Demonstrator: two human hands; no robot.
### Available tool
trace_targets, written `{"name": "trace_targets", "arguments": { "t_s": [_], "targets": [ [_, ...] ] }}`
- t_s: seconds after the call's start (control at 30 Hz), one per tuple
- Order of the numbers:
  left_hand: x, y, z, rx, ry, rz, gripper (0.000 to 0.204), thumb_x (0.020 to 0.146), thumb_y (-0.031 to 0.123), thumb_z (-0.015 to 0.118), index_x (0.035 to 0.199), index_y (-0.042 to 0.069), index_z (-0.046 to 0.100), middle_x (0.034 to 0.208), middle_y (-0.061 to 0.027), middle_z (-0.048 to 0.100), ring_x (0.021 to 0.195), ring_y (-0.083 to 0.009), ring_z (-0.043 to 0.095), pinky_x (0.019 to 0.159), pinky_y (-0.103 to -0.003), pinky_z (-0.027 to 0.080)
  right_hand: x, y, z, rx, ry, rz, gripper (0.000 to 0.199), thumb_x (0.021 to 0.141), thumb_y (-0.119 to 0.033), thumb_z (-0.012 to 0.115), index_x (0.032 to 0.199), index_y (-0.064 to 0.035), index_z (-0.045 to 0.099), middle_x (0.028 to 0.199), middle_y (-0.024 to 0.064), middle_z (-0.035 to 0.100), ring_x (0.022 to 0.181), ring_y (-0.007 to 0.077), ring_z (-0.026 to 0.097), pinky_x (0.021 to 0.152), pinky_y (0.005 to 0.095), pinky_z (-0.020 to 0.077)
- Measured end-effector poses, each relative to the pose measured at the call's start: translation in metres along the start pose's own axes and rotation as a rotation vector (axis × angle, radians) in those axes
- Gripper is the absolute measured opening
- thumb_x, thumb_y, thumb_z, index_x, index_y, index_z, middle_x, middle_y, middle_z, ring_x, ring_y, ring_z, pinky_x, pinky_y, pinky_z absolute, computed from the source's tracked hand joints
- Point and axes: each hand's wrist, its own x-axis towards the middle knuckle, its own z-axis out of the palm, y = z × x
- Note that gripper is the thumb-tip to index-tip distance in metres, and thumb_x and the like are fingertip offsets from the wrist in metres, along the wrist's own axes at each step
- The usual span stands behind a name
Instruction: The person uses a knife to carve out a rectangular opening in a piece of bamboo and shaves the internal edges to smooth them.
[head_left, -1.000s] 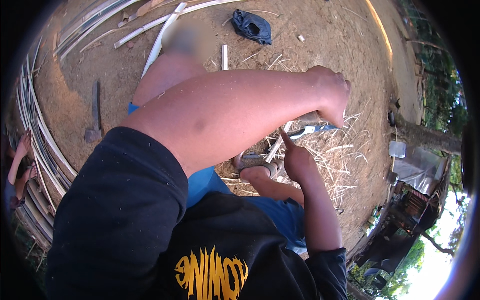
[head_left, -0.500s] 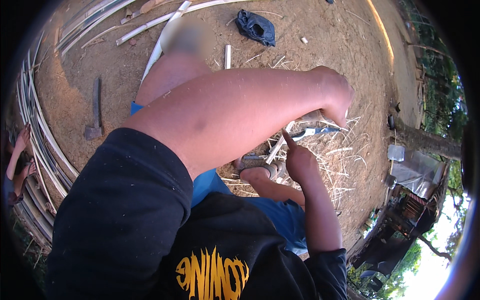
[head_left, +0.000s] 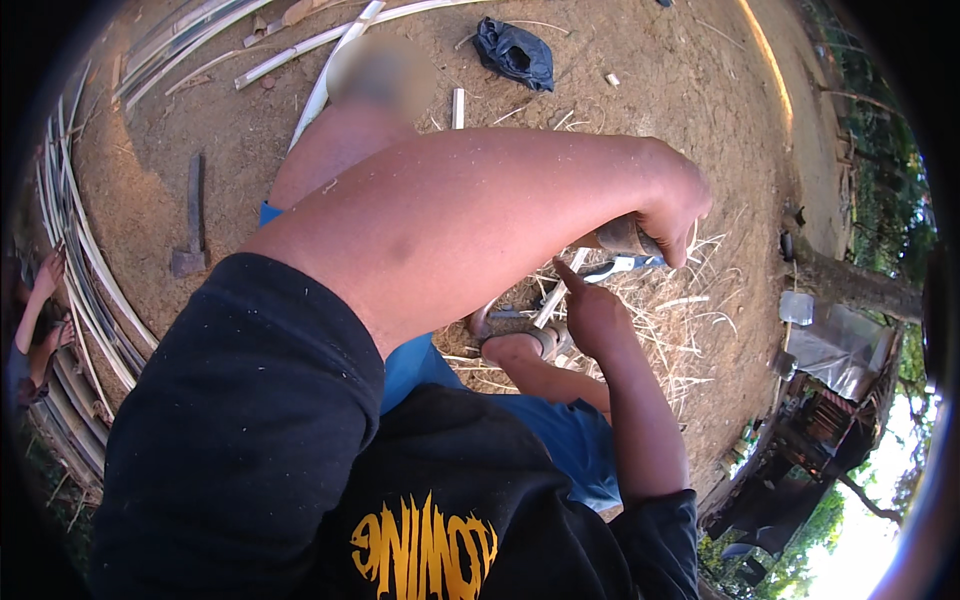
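My left arm reaches across the view, and my left hand is closed around a thick, dark brown wooden handle; the forearm hides what it leads to. My right hand is just below it, index finger stretched out and the other fingers curled. What those fingers hold, if anything, is hidden. Past the fingertip lies a pale split strip. Close by is a narrow blue, white and black thing, partly covered. A curved dark metal piece shows beneath my left forearm, beside my sandalled foot.
Pale shavings litter the dirt ground. An axe lies to the left, near long split strips. Another person's hand is at the far left. A black plastic bag lies ahead; a shelter stands at right.
My left hand has turned and shifted slightly, so the brown handle shows more and covers part of the blue and white thing. My right hand has moved a little to the left.
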Motion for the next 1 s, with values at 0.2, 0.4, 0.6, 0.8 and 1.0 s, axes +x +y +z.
{"name": "trace_targets", "arguments": {
  "t_s": [0.2,0.4,0.6,0.8,1.0],
  "targets": [
    [0.001,0.001,-0.003,-0.018,-0.046,-0.003,0.082,0.065,0.042,0.083,0.138,0.008,0.065,0.121,-0.0142,0.072,0.107,-0.0295,0.072,0.088,-0.042,0.058,0.008,-0.005,0.009,0.067,0.031,-0.025,0.057,0.104,-0.019,0.046,0.160,-0.0265,0.035,0.100,0.0271,0.070,0.096,0.0412,0.070,0.085,0.0532,0.0558],
    [0.001,-0.002,-0.001,-0.001,-0.006,0.012,0.080,0.065,0.043,0.083,0.136,0.009,0.066,0.119,-0.0129,0.073,0.106,-0.0295,0.072,0.087,-0.043,0.058,0.024,-0.012,0.019,0.034,-0.001,-0.036,0.080,0.091,-0.001,0.048,0.164,-0.0260,0.026,0.106,0.0230,0.073,0.099,0.0358,0.073,0.088,0.0486,0.0578],
    [-0.001,-0.002,-0.001,-0.006,0.001,0.018,0.077,0.066,0.043,0.082,0.133,0.009,0.068,0.117,-0.0124,0.073,0.105,-0.0291,0.072,0.087,-0.042,0.058,0.041,-0.018,0.034,0.103,-0.048,0.005,0.078,0.092,-0.003,0.046,0.163,-0.0269,0.028,0.111,0.0250,0.071,0.104,0.0378,0.072,0.093,0.0495,0.0564],
    [-0.004,-0.002,-0.002,-0.015,0.024,0.023,0.069,0.066,0.041,0.081,0.127,0.009,0.071,0.111,-0.0120,0.074,0.101,-0.0290,0.073,0.084,-0.043,0.058,0.071,-0.018,0.065,0.084,-0.001,-0.042,0.076,0.093,-0.004,0.046,0.163,-0.0292,0.029,0.114,0.0241,0.071,0.106,0.0381,0.071,0.091,0.0494,0.0572],
    [-0.005,-0.007,-0.001,-0.042,-0.019,-0.005,0.061,0.066,0.040,0.081,0.117,0.008,0.074,0.106,-0.0111,0.074,0.098,-0.0286,0.073,0.080,-0.044,0.058,0.082,-0.031,0.073,0.109,-0.005,-0.029,0.074,0.095,-0.007,0.048,0.163,-0.0287,0.028,0.112,0.0234,0.072,0.106,0.0374,0.071,0.091,0.0480,0.0577]
  ]
}}
